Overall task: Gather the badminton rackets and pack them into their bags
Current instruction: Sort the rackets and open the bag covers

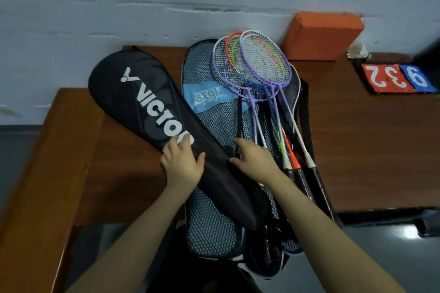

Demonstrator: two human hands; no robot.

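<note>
A black VICTOR racket bag [133,93] lies slanted across the brown table [369,150]. My left hand [182,164] rests flat on its narrow part, fingers spread. Beside it lies a blue mesh racket bag [209,216] with a light blue label. Several rackets [259,64], purple, white and orange-green framed, are stacked on the mesh bag, handles [307,178] pointing toward me. My right hand [256,159] reaches over the mesh bag at the black bag's edge, fingers loosely spread beside the racket shafts; whether it holds anything is unclear.
An orange block [323,35] leans against the white wall at the back. A shuttlecock [358,51] and a flip scoreboard [397,77] showing numbers sit at the table's right. More dark bags [269,252] hang off the front edge. A wooden ledge [54,162] runs at left.
</note>
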